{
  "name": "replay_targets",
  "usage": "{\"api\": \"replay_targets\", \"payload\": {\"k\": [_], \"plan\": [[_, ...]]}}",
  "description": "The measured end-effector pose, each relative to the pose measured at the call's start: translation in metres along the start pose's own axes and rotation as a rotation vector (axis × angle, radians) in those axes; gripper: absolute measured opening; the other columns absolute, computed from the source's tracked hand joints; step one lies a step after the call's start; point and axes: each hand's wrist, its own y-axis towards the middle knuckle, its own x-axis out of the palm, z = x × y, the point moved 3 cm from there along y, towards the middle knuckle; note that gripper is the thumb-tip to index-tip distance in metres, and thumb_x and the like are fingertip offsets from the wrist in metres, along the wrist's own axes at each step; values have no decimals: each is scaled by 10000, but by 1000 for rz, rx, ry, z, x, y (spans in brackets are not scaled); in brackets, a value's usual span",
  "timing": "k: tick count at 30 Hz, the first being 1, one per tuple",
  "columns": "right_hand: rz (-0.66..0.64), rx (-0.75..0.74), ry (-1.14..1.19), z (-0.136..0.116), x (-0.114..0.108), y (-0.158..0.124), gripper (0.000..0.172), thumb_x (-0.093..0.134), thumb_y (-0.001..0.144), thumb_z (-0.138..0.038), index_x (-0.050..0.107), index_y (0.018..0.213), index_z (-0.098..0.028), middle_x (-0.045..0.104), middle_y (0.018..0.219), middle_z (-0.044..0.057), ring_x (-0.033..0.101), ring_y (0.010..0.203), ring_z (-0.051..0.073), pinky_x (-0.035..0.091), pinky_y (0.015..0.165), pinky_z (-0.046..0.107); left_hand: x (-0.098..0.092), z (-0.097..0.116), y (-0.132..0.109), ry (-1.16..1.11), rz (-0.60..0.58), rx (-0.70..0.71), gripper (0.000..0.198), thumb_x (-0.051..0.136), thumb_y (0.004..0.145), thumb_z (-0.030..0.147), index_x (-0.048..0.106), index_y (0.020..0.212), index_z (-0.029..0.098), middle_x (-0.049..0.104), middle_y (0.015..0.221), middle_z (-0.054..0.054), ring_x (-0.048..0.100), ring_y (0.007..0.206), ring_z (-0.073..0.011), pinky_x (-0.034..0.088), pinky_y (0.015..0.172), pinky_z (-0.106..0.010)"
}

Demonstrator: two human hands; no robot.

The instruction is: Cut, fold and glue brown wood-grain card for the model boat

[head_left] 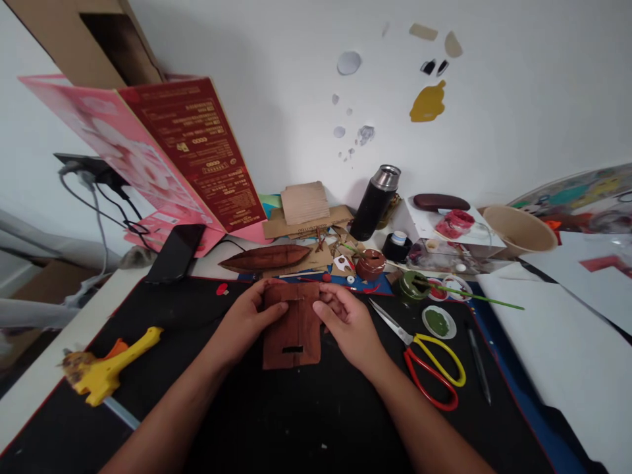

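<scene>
While a brown slotted panel [309, 329] is grasped at its sides by the left hand [253, 317] and right hand [349, 321], it is held over a black mat [296, 421]. Scissors [407, 338] are seen lying beside the right forearm [412, 408].

The brown piece [290, 329] looks matt, the scissor blades [394, 322] smooth metal.

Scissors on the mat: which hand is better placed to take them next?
Probably the right hand: the scissors lie close beside it, while the left hand holds the brown piece farther from them.
</scene>
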Motion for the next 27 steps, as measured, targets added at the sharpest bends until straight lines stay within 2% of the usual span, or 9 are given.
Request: {"api": "replay_targets", "payload": {"k": [4,8,12,16,20,27], "plan": [[-57,17,-33,-3,3,-1,384,688,920,-569,710,1096,-228,689,919,47,623,786,193,504,645,299,3,-2,-1,9,-12,8,417,767,794,436,658,1121,203,773,1130,-89,737,1041,-292,604,905,-450],[-49,9,-80,-6,2,-1,348,653,939,-561,715,965,-220,688,864,27,599,741,179,489,656,297,7,-2,-2,76,-14,52,435,737,836,444,640,1186,204,759,1154,-101,731,1062,-302,598,917,-476],[-47,25,-66,-6,2,-1,346,653,933,-563,697,914,-220,668,816,12,580,708,173,468,634,289,6,6,-6,352,141,268,392,700,881,393,643,1236,236,723,1252,-87,674,1183,-293,529,1044,-500],[-72,7,-65,-7,4,-2,337,647,944,-551,716,957,-222,695,851,20,608,750,183,479,688,302,8,8,-9,518,162,434,260,678,922,331,673,1169,251,734,1176,-65,681,1101,-256,539,999,-453],[-79,2,-35,-7,5,-2,320,651,955,-524,726,972,-213,707,870,22,616,764,181,482,710,303,8,8,-10,541,155,437,210,668,936,331,681,1128,247,740,1120,-58,692,1028,-244,562,908,-406],[-81,13,-39,-5,5,-2,333,650,950,-537,728,979,-214,707,876,27,616,768,185,492,710,308,7,10,-8,395,132,338,163,690,908,387,697,971,237,732,999,-40,682,963,-231,554,900,-389]]}}
